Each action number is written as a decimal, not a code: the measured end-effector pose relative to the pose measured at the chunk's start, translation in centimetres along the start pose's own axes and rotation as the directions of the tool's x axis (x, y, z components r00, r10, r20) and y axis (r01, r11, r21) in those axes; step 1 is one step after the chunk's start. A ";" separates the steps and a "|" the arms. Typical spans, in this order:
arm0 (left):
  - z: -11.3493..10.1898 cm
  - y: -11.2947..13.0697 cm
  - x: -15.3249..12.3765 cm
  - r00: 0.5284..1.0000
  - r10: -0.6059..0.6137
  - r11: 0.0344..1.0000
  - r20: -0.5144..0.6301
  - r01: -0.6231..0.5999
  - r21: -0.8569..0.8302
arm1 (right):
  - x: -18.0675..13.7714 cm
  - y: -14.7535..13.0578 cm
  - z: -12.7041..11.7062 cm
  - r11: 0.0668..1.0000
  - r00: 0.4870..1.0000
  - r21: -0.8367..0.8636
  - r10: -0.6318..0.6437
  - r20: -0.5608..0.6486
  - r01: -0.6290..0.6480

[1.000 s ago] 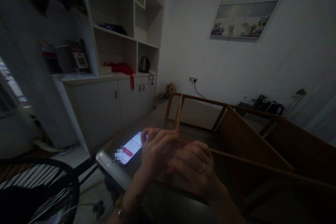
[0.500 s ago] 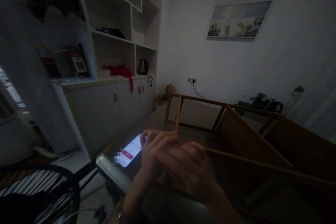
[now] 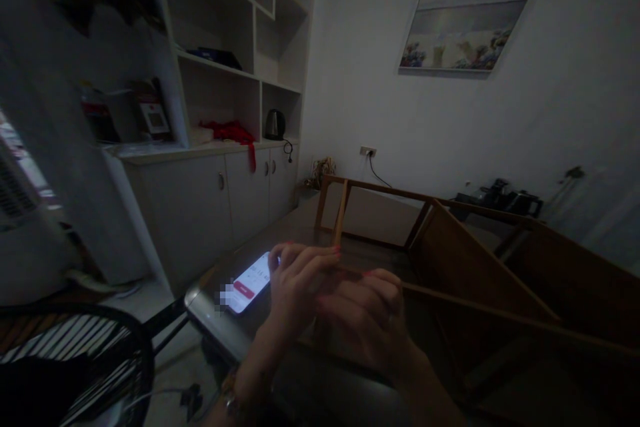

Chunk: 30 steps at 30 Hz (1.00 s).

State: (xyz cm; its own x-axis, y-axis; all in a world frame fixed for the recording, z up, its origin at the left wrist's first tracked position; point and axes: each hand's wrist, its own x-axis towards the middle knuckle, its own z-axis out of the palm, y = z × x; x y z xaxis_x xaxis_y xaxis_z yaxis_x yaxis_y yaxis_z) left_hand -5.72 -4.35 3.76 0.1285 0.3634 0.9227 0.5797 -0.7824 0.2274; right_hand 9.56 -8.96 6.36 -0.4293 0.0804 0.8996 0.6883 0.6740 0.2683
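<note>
Dim frame, detail is poor. Left hand (image 3: 295, 287) and right hand (image 3: 370, 320) sit pressed together low in the centre, above the tabletop (image 3: 207, 317). Fingers (image 3: 320, 257) of the left hand are curled, pink nails showing. Right-hand fingers are curled too, partly behind the left. Can't tell if either grips anything: the contact area is hidden between the hands.

Phone (image 3: 247, 283) lies flat on the tabletop just left of the left hand, screen lit. Its right end is covered by the left hand, its near end is pixelated, and the text is unreadable.

Wooden frame (image 3: 440, 240) lies on the tabletop behind and right of the hands. A thin rail (image 3: 475, 312) of it runs from the right hand out to the right edge. Its near end is lost behind the hands, so contact is unclear.

Watch (image 3: 230, 401) on the left wrist, barely visible. Fan guard (image 3: 75, 360) is cut off at bottom left. Kettle (image 3: 274, 124) and red cloth (image 3: 233, 131) are on the cabinet (image 3: 200, 200) shelf.
</note>
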 end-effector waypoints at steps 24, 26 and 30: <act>0.2 -0.3 -0.4 1.000 -0.009 1.000 0.007 0.009 0.000 | 0.5 0.3 -0.3 0.991 0.997 0.124 -0.054 0.049 0.048; 0.4 -0.4 -0.6 1.000 -0.020 1.000 0.008 0.020 0.010 | 0.4 0.2 -0.2 0.994 0.995 0.076 -0.087 0.057 0.082; 0.7 -0.4 -0.7 0.999 -0.026 0.999 -0.019 0.027 0.024 | 0.2 0.1 0.1 0.994 0.990 0.024 -0.111 0.083 0.110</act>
State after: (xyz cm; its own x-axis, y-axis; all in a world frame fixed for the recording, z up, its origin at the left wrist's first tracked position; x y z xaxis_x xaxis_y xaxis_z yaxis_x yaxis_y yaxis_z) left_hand -5.51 -3.93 2.78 0.0976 0.3741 0.9223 0.6021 -0.7601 0.2446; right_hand 9.50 -8.79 6.54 -0.5500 0.0653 0.8326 0.6229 0.6961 0.3569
